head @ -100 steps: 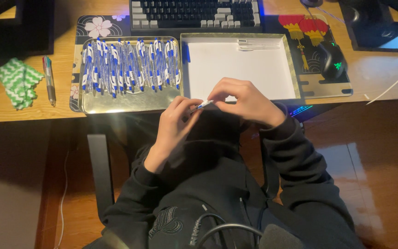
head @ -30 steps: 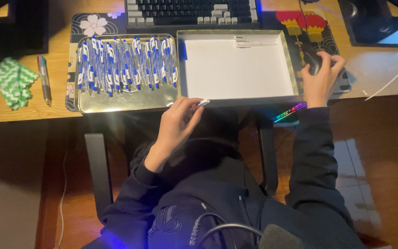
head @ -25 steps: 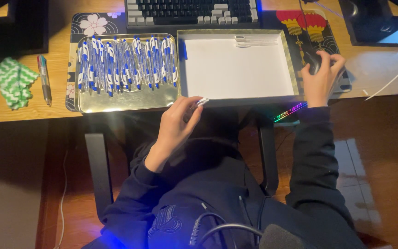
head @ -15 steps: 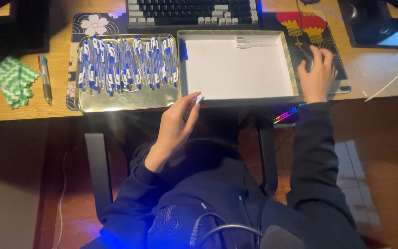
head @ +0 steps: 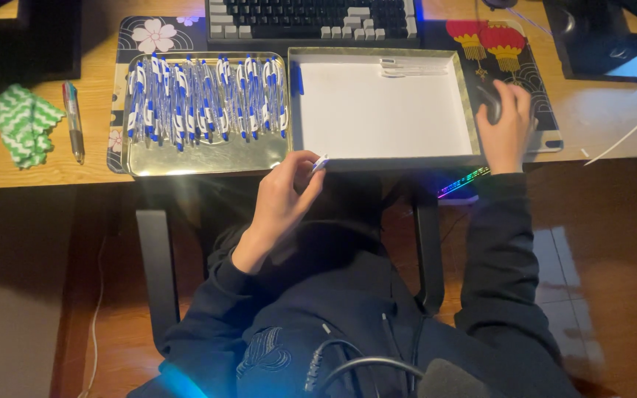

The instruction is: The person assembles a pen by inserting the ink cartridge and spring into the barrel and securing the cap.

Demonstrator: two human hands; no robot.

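Observation:
My left hand [head: 282,197] grips a white and blue pen [head: 320,163] just below the desk's front edge, its tip near the front rim of the white tray [head: 385,110]. My right hand [head: 509,125] rests on a dark computer mouse [head: 489,99] on the desk mat to the right of that tray. A gold tray [head: 208,156] at the left holds several blue and white pens [head: 208,99] laid side by side. The white tray holds two pale pens [head: 411,68] at its far edge and a blue piece [head: 297,77] at its left wall.
A keyboard [head: 311,16] lies behind the trays. A patterned desk mat [head: 514,51] runs under them. A green and white cloth [head: 22,121] and a multicolour pen [head: 73,121] lie at the desk's left. A dark box [head: 591,37] stands at the back right.
My right hand left the pen, reached to the mouse at the right and slid slightly back on it. My left hand keeps the pen and has risen toward the white tray's front rim.

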